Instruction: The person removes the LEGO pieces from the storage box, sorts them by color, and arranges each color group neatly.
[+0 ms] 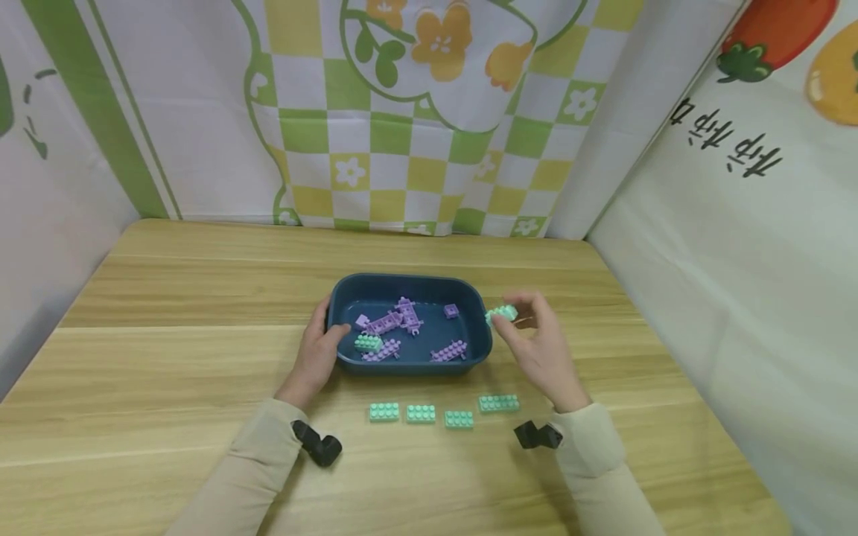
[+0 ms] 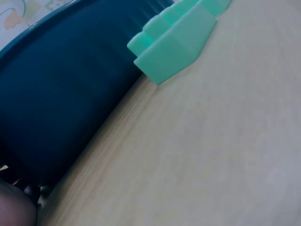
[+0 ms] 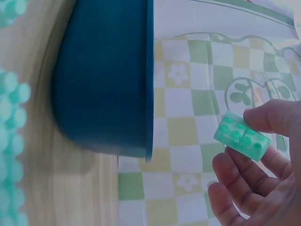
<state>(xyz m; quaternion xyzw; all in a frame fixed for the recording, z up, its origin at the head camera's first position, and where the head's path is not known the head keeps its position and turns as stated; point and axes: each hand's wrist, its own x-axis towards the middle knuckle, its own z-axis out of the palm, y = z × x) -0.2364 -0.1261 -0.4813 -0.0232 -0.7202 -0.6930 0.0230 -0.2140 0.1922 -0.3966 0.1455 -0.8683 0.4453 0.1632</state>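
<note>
A dark blue plastic bin stands on the table with purple toy bricks and a mint-green brick inside. My left hand grips the bin's left end, thumb over the rim, fingers largely hidden outside. Just beyond the right end, my right hand pinches a mint-green brick between thumb and fingers, above the table. The right wrist view shows the lower fingers of that hand loosely bent. In front of the bin, several mint-green bricks lie studs up in a rough row.
The wood-grain table meets a checked, flowered cloth at the back. A white printed sheet hangs along the right side. Both wrists carry small black mounts over beige sleeves.
</note>
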